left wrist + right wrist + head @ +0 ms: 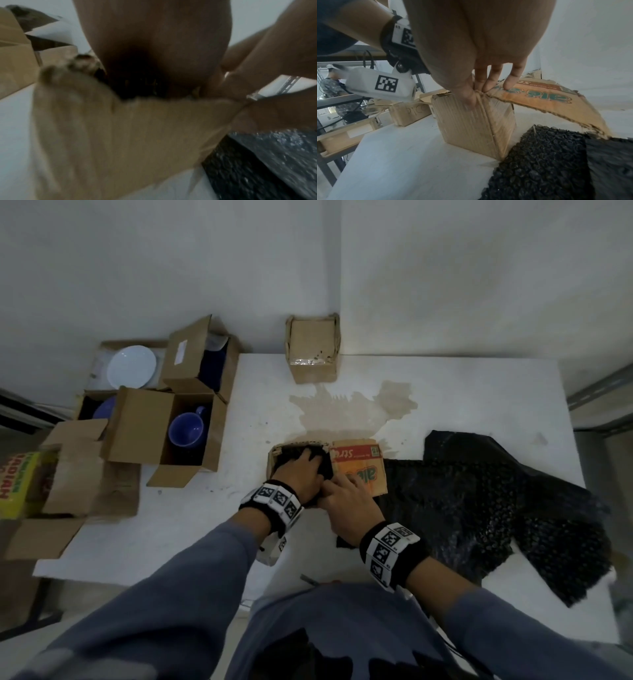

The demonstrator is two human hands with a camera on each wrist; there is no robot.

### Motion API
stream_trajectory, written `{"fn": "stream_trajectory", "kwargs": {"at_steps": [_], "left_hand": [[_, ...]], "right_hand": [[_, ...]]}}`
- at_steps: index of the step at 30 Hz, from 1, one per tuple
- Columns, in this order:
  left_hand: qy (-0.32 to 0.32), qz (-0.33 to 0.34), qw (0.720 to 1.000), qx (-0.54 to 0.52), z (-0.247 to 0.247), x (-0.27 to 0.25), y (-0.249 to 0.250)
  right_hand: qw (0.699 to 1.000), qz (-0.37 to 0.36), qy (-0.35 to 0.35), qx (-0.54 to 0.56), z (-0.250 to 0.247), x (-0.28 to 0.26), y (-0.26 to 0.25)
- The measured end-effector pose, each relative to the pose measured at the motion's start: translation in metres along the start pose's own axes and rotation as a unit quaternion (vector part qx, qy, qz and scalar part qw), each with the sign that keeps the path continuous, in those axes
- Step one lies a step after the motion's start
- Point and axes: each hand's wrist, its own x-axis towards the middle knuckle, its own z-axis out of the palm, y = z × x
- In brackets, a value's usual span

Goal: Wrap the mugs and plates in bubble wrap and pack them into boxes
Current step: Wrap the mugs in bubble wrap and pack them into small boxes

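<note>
A small worn cardboard box (274,460) stands mid-table, its orange printed flap (363,474) folded open to the right. Inside it lies a bundle in black bubble wrap (286,458); what it wraps is hidden. My left hand (301,470) reaches into the box, fingers spread and pressing down on the bundle. My right hand (346,498) pinches the box's near right corner: in the right wrist view the thumb (471,100) lies on the outer wall (471,128) and the fingers on the flap's base. A blue mug (187,429) and a white plate (132,367) sit unwrapped in boxes at the left.
A large black bubble wrap sheet (479,498) covers the table's right side, touching the box. A closed small carton (313,350) stands at the back against the wall. Several open cartons (144,429) crowd the left edge. A brown stain (342,412) marks the white table (171,525).
</note>
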Motion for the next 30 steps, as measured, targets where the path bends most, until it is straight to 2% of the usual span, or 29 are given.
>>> {"fn": "stream_trajectory", "kwargs": {"at_steps": [6, 11, 21, 26, 30], "left_hand": [[-0.023, 0.057, 0.997, -0.048, -0.027, -0.021, -0.01], [0.046, 0.043, 0.998, -0.029, -0.035, -0.037, -0.002], [0.021, 0.008, 0.997, 0.079, -0.004, -0.008, 0.001], [0.022, 0.036, 0.999, 0.032, 0.007, -0.011, -0.006], [0.004, 0.095, 0.99, -0.103, -0.003, -0.022, -0.02]], "right_hand": [[1.0, 0.003, -0.017, -0.007, 0.001, -0.002, -0.002], [1.0, 0.003, -0.026, -0.006, -0.002, 0.001, -0.001], [0.999, -0.012, -0.037, -0.006, 0.0, 0.003, 0.0], [0.996, -0.019, -0.082, 0.004, -0.003, 0.007, 0.002], [0.993, -0.021, -0.111, 0.019, -0.012, 0.007, 0.002]]}}
